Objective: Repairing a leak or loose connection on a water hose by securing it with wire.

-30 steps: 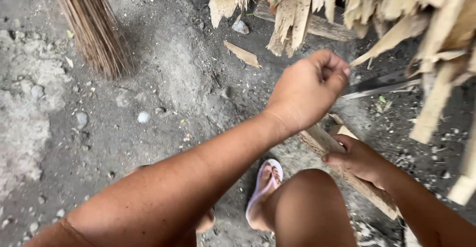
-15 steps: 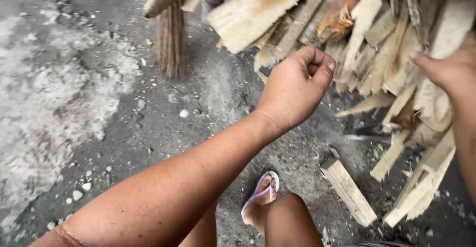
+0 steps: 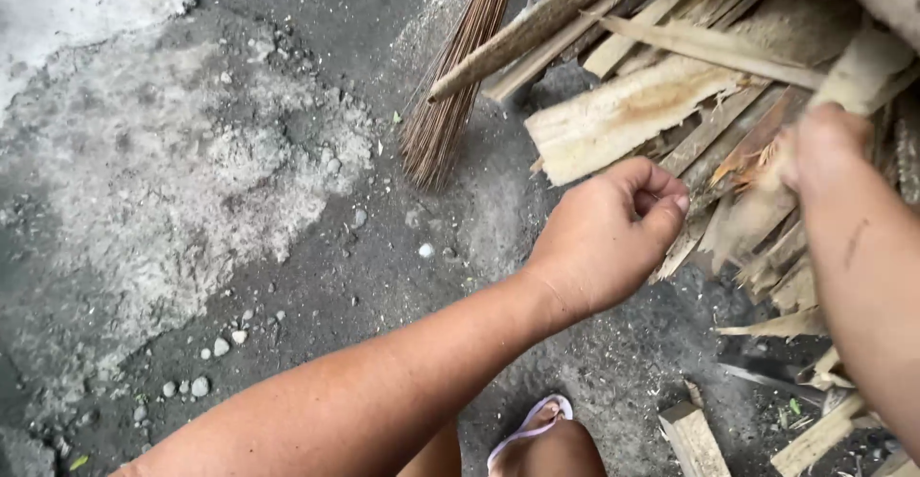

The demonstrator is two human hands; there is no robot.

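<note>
Head view: the pile of pale split firewood sticks (image 3: 632, 123) is reached into by the right hand (image 3: 829, 151), closed around one fibrous tan split stick (image 3: 757, 204) not yet drawn out. The left hand (image 3: 609, 238) is held loosely curled and empty, just beside the pile. A brown twig broom (image 3: 455, 94) leans nearby.

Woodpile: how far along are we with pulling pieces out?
Done: one cut block lies on the ground by the sandalled foot. In hand: the right hand is reaching into the split wood pile; the left hand hovers curled, apparently empty. Left: most of the pile remains stacked.
</note>
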